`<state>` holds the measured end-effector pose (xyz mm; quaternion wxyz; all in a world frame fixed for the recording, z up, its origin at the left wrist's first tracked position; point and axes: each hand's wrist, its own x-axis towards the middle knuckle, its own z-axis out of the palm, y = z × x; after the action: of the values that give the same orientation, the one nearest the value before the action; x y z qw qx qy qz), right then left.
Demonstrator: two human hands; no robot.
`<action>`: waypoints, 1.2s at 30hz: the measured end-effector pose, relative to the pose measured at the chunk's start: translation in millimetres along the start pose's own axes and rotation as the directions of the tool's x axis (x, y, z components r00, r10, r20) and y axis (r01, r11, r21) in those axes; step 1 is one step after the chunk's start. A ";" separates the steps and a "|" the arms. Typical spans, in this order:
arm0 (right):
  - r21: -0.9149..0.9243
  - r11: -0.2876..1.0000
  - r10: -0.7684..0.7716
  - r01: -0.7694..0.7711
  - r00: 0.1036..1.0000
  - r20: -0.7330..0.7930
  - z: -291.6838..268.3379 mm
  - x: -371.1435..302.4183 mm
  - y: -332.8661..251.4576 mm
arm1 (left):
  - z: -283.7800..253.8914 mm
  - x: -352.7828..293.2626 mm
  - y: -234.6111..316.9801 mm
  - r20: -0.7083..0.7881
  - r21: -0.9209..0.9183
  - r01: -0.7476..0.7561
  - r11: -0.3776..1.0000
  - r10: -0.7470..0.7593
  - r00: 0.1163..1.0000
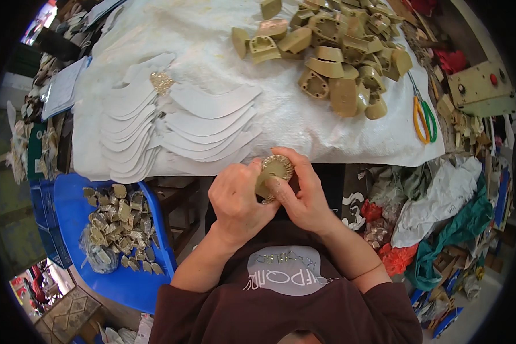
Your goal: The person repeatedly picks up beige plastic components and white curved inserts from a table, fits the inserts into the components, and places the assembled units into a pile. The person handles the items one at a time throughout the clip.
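Just beyond my chest, close to the table's near edge, both my hands hold one tan shoe heel (276,168) with a glittery gold covering around its rim. My left hand (239,192) is closed about its left side, its fingers bunched. My right hand (305,192) grips the other side, the thumb pressing on the flat face and the fingers curled over the far edge. Ahead on the table, curved white cut pieces (212,140) lie in two overlapping rows, and a patch of gold glitter material (161,83) shows at their far end.
Bare tan heels (344,57) are heaped at the table's far right. Orange-and-green-handled scissors (424,121) lie near the right edge of the white table cover (350,140). A blue chair (123,289) at left holds several glittery heels (123,215). Plastic bags (433,200) crowd the right side.
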<state>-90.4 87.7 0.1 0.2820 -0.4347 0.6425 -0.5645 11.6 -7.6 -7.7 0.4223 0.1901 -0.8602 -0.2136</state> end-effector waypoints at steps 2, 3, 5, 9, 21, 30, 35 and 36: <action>0.049 0.999 0.014 -0.022 0.987 0.161 -5.7 15.8 -8.7 | -19.0 -11.5 -10.8 -0.006 -0.007 0.106 0.994 -0.106 0.994; -0.036 0.992 -0.112 0.121 0.976 0.188 -9.6 26.4 -6.7 | -29.2 -17.2 -18.0 -0.005 -0.020 0.154 0.988 -0.154 0.988; -0.243 0.894 -0.345 0.376 0.925 0.160 -11.1 52.2 -8.2 | -54.0 -34.5 -42.1 -0.070 -0.027 0.295 0.955 -0.296 0.952; -0.501 0.769 -0.401 0.398 0.910 0.107 -5.6 94.8 2.8 | -130.5 -79.2 -93.9 -0.353 0.225 0.669 0.709 -0.581 0.734; -0.699 0.626 -0.292 0.347 0.935 0.203 16.0 127.7 16.4 | -91.8 -4.3 -59.8 -0.093 0.171 0.192 0.966 -0.178 0.980; -0.239 0.918 -0.344 0.315 0.935 -0.090 -3.6 115.7 12.5 | -27.7 14.4 -63.6 0.144 0.358 0.008 0.934 -0.063 0.988; -0.307 0.861 -0.470 0.405 0.865 -0.177 -29.5 71.0 -14.1 | -37.6 27.5 -35.1 0.249 0.382 0.011 0.924 -0.114 0.962; -0.369 0.811 -0.530 0.454 0.838 -0.133 -31.1 65.1 -13.1 | -38.6 29.9 -27.4 0.261 0.273 0.019 0.962 -0.093 0.961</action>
<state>-143.9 45.7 27.5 -0.0261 -0.5587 0.6185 -0.5519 29.6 -53.6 18.4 0.2646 0.2390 -0.9250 -0.1314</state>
